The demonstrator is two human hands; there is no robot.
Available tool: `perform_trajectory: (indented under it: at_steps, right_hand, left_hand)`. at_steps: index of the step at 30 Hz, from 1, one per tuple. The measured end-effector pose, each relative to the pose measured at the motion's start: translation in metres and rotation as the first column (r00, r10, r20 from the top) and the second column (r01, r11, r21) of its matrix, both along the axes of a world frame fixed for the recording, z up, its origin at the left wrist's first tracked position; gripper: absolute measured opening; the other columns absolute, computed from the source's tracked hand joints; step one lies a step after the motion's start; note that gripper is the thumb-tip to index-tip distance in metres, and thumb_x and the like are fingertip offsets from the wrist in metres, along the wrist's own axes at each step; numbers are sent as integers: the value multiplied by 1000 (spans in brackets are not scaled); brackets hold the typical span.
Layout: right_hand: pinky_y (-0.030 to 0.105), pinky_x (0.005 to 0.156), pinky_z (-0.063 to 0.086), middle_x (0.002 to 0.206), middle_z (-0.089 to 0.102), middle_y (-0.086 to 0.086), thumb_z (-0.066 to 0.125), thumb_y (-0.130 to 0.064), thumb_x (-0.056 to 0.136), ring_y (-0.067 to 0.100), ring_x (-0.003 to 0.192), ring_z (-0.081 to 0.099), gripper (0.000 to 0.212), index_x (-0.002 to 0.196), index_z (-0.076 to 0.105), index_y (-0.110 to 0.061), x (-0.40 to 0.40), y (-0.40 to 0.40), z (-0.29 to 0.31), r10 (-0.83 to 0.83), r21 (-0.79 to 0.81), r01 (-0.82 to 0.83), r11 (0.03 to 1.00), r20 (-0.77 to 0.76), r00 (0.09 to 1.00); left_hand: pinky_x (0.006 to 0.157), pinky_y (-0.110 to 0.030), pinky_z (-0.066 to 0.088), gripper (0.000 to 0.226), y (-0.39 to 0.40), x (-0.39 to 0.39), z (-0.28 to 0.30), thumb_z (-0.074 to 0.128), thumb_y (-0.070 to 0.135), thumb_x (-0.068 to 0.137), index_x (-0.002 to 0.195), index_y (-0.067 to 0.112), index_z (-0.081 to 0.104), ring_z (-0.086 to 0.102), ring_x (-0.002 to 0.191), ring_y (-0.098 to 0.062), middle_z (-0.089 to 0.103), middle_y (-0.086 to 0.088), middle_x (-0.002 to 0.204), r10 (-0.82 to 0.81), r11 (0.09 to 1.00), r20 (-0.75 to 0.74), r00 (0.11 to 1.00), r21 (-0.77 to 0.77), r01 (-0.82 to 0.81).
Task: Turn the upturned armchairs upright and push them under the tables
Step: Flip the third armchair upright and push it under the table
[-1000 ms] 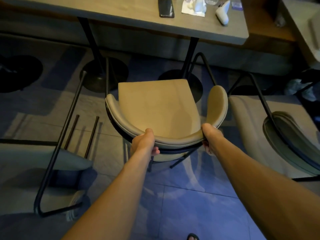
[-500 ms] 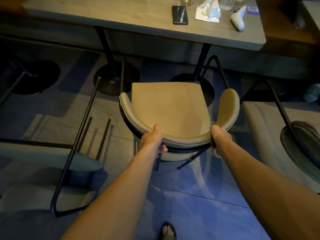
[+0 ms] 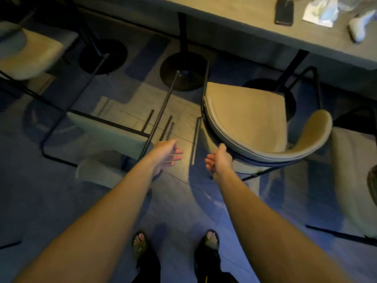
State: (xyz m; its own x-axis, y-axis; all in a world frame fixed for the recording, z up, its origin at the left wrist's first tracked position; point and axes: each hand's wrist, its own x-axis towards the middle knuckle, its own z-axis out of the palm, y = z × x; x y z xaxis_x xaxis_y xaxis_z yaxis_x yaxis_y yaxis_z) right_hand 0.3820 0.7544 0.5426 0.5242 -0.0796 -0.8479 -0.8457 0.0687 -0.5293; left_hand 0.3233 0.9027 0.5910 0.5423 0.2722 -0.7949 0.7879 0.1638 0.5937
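A beige armchair (image 3: 246, 119) stands upright at the grey table (image 3: 240, 11), its seat front near the table's edge. My right hand (image 3: 219, 160) hangs open just left of its curved backrest, apart from it or barely touching. My left hand (image 3: 166, 153) is open and holds nothing, over the black legs of an upturned armchair (image 3: 106, 131) lying on the floor to the left. Another overturned armchair (image 3: 350, 176) lies at the right edge, and one more chair (image 3: 30, 52) sits at the upper left.
Round black table bases (image 3: 181, 76) stand on the tiled floor under the table. A black phone (image 3: 284, 12), crumpled tissue (image 3: 322, 15) and a white object (image 3: 359, 27) lie on the tabletop. My sandalled feet (image 3: 140, 246) are at the bottom.
Both hands have let go of the upright armchair's backrest and opened. My view has swung left, so the chair now sits to the right and the upturned chair lies ahead.
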Motion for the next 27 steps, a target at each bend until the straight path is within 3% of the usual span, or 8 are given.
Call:
perform_trajectory:
  at_steps: [4, 6, 9, 12, 16, 20, 23, 27]
  right_hand:
    - [24, 53, 35, 69, 56, 0, 37, -37, 102, 13, 57, 51, 33, 82, 54, -17, -54, 95, 12, 359, 157, -352, 923, -18, 933]
    - [24, 56, 38, 72, 58, 0, 38, -35, 102, 12, 60, 53, 30, 85, 55, -17, -77, 138, 9, 410, 194, -398, 897, -26, 912]
    - [23, 53, 38, 72, 58, 0, 38, -34, 101, 12, 57, 53, 31, 80, 53, -18, -106, 207, -9, 386, 190, -370, 910, -60, 920]
    - [25, 52, 39, 73, 61, -1, 39, -41, 101, 12, 59, 56, 33, 83, 56, -18, -134, 278, -45, 305, 217, -279, 936, -99, 947]
    - [15, 35, 33, 70, 54, 0, 42, -42, 101, 8, 44, 51, 32, 80, 52, -19, -166, 349, -112, 263, 270, -202, 941, -212, 941]
    - [11, 34, 22, 48, 42, -1, 39, -37, 103, 9, 29, 35, 36, 72, 41, -20, -190, 379, -197, 100, 238, -24, 971, -313, 945]
    - [10, 34, 27, 48, 51, -1, 38, -37, 104, 9, 28, 43, 33, 77, 44, -18, -203, 391, -261, 55, 207, 30, 978, -392, 918]
    - [15, 40, 39, 54, 57, -1, 39, -38, 103, 10, 39, 53, 32, 78, 46, -20, -216, 400, -337, 51, 163, 28, 986, -460, 886]
  left_hand:
    - [95, -36, 43, 38, 100, -64, -10, 37, 40, 103, 114, 9, 57, 60, 114, -25, 61, -10, 133, 109, 994, -61, 992, 25, -108]
    - [102, -37, 38, 46, 149, -93, -20, 34, 36, 104, 131, 3, 49, 53, 128, -30, 56, -13, 137, 159, 987, -93, 983, 36, -156]
    - [112, -40, 31, 37, 219, -130, -58, 32, 33, 105, 125, 7, 49, 46, 134, -33, 53, -16, 140, 268, 963, -133, 954, 40, -265]
    - [81, -21, 54, 38, 276, -155, -101, 26, 31, 106, 111, 7, 55, 73, 92, -8, 54, -14, 128, 325, 940, -183, 928, -45, -338]
    - [106, -32, 37, 44, 342, -188, -158, 25, 32, 106, 133, 5, 47, 53, 127, -21, 52, -11, 141, 291, 939, -261, 920, -107, -328]
    - [90, -28, 39, 31, 387, -209, -236, 29, 34, 105, 89, 18, 50, 58, 96, -14, 59, -3, 118, 281, 928, -339, 898, -142, -345]
    - [72, -24, 42, 30, 407, -215, -296, 32, 36, 103, 82, 21, 47, 55, 75, -7, 60, 4, 93, 296, 922, -365, 883, -131, -363]
    - [70, -23, 43, 27, 422, -217, -375, 37, 39, 101, 83, 22, 48, 56, 74, -7, 59, 5, 89, 295, 918, -429, 854, -121, -377]
